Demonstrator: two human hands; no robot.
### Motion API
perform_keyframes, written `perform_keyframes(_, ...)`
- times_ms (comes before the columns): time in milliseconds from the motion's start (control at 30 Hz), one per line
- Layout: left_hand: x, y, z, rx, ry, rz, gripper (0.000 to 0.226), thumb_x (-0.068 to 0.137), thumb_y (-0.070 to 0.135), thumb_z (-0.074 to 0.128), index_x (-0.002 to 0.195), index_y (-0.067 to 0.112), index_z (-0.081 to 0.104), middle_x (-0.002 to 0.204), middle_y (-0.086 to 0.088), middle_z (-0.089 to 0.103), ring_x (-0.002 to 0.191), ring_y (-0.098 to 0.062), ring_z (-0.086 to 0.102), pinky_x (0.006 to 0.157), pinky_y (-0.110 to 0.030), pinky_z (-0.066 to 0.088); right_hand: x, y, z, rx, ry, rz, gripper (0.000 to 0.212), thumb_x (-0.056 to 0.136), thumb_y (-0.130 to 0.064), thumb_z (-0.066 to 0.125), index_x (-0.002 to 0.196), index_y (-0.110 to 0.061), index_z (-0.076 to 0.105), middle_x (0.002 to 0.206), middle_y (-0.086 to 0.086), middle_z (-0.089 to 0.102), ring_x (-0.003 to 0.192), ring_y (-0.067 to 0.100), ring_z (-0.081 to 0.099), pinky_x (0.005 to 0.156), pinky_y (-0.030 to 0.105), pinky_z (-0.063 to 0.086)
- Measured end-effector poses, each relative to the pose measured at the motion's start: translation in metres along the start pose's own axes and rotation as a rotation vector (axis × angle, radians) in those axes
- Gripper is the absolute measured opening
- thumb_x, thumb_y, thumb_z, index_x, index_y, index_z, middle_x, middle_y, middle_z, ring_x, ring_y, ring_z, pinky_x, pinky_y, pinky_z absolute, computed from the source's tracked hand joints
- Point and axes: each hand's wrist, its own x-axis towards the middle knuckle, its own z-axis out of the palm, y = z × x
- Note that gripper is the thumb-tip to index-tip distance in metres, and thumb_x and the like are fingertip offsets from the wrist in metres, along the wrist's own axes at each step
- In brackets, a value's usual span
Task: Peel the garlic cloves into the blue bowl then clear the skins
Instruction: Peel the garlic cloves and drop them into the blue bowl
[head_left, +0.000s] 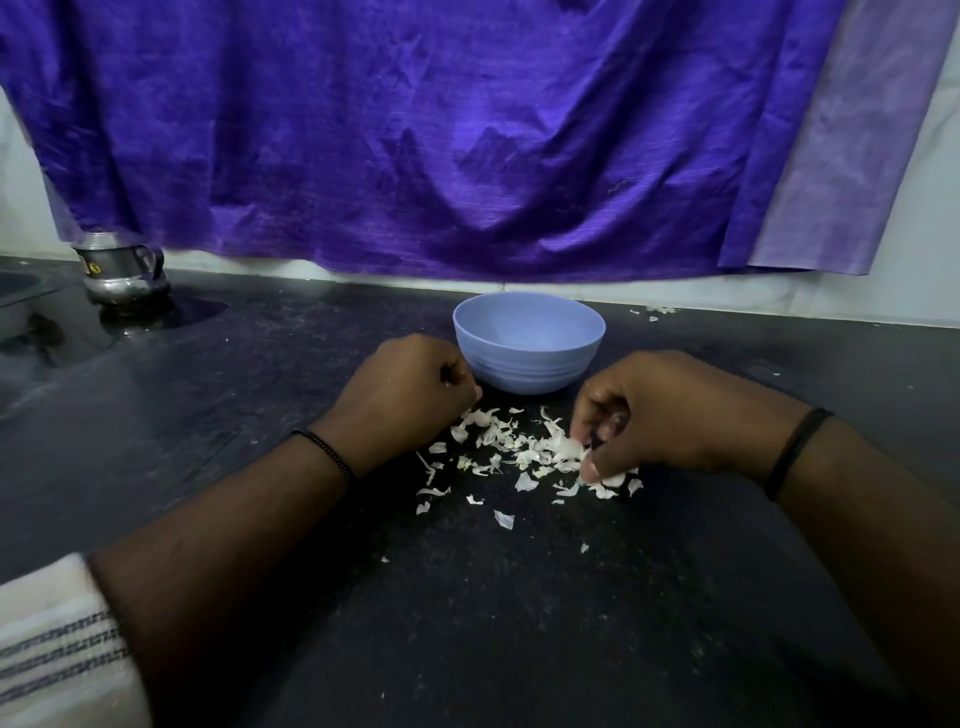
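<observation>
Counter (208, 467), dark. Bowl (529, 343) at back centre. Skins (519, 452) strewn just before it: papery, weightless, prone to scatter; gather by sweeping together. Left hand (400, 389) fisted, contents unseen. Right hand (670, 410) pinching skins.

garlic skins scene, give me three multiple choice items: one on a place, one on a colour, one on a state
1. Where do the garlic skins lie?
A. in the bowl
B. on the counter in front of the bowl
C. beside the steel pot

2. What colour is the bowl?
A. red
B. white
C. blue

3. What is the right hand doing?
A. pinching skins
B. lying flat
C. gripping the bowl

Answers: 1 B, the skins are scattered on the dark counter. 2 C, it is pale blue. 3 A, its fingertips close on skins.
</observation>
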Motion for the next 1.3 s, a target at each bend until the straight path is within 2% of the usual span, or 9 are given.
perform_keyframes(233,-0.001,0.001,0.002,-0.007,-0.006,-0.002,0.015,0.088,0.030,0.071,0.075,0.022,0.072,0.071,0.008,0.070,0.066,-0.003,0.063,0.058,-0.022,0.046,0.000,-0.006,0.001,-0.051,-0.060,0.020,0.018,0.071,-0.029,0.087,0.079,-0.034,0.071,0.063,-0.030,0.063,0.060,-0.008,0.059,0.060,0.018,0.048)
perform_keyframes(367,-0.002,0.003,0.004,-0.043,0.007,0.021,0.014,0.089,0.030,0.071,0.078,0.021,0.072,0.073,0.007,0.071,0.068,-0.003,0.064,0.058,-0.019,0.043,0.001,-0.006,0.000,0.029,0.009,0.016,0.005,0.083,-0.025,0.071,0.082,-0.028,0.075,0.063,-0.030,0.064,0.060,-0.009,0.058,0.062,0.019,0.049)
perform_keyframes(467,-0.004,0.005,0.005,-0.062,0.040,0.063,0.014,0.089,0.031,0.070,0.080,0.021,0.072,0.074,0.007,0.071,0.069,-0.004,0.064,0.061,-0.021,0.046,0.000,-0.006,-0.005,0.199,0.068,-0.021,0.011,0.086,-0.022,0.068,0.080,-0.024,0.078,0.075,-0.020,0.072,0.065,-0.002,0.063,0.069,0.024,0.052)
perform_keyframes(633,-0.008,0.011,0.006,-0.269,0.068,0.130,0.010,0.085,0.029,0.075,0.077,0.025,0.071,0.067,0.007,0.069,0.060,0.000,0.061,0.058,-0.015,0.045,-0.003,-0.008,-0.002,0.497,0.032,-0.023,0.007,0.078,-0.013,0.082,0.084,-0.012,0.077,0.065,0.004,0.072,0.055,0.007,0.057,0.051,0.020,0.044)
perform_keyframes(767,-0.012,0.019,0.005,-0.526,-0.068,0.149,0.007,0.083,0.023,0.078,0.083,0.016,0.075,0.074,-0.008,0.072,0.060,-0.012,0.060,0.058,-0.028,0.049,0.000,-0.006,0.000,0.649,0.047,0.043,0.013,0.078,-0.005,0.080,0.089,-0.006,0.073,0.065,0.006,0.069,0.055,0.011,0.061,0.049,0.021,0.048)
perform_keyframes(900,-0.017,0.026,0.003,-0.567,-0.169,0.151,0.010,0.081,0.018,0.078,0.085,0.008,0.077,0.063,-0.001,0.069,0.050,-0.008,0.055,0.049,-0.018,0.043,0.002,-0.007,0.003,0.754,0.072,0.041,0.015,0.079,0.001,0.077,0.090,-0.003,0.067,0.069,0.012,0.068,0.058,0.017,0.064,0.049,0.021,0.050)
perform_keyframes(1067,-0.020,0.030,0.001,-0.576,-0.214,0.115,0.017,0.077,0.024,0.079,0.084,0.008,0.077,0.055,0.001,0.064,0.045,-0.007,0.052,0.043,-0.017,0.039,0.005,-0.011,0.009,0.752,0.151,0.040,0.013,0.080,-0.001,0.078,0.084,-0.004,0.067,0.064,0.010,0.070,0.059,0.017,0.066,0.052,0.025,0.052)
perform_keyframes(1200,-0.018,0.027,0.001,-0.512,-0.162,0.102,0.008,0.082,0.019,0.078,0.080,0.011,0.077,0.061,-0.005,0.070,0.049,-0.014,0.056,0.045,-0.021,0.043,0.005,-0.014,0.012,0.780,0.172,0.018,0.009,0.085,-0.008,0.075,0.090,-0.002,0.070,0.074,0.012,0.074,0.061,0.017,0.065,0.052,0.023,0.053)
perform_keyframes(1300,-0.014,0.023,0.001,-0.493,-0.073,0.059,0.009,0.083,0.016,0.078,0.080,0.008,0.076,0.059,0.003,0.070,0.045,-0.007,0.056,0.044,-0.020,0.042,0.004,-0.014,0.011,0.735,0.193,0.020,0.009,0.091,-0.016,0.069,0.093,-0.009,0.073,0.080,0.008,0.076,0.062,0.012,0.062,0.053,0.020,0.048)
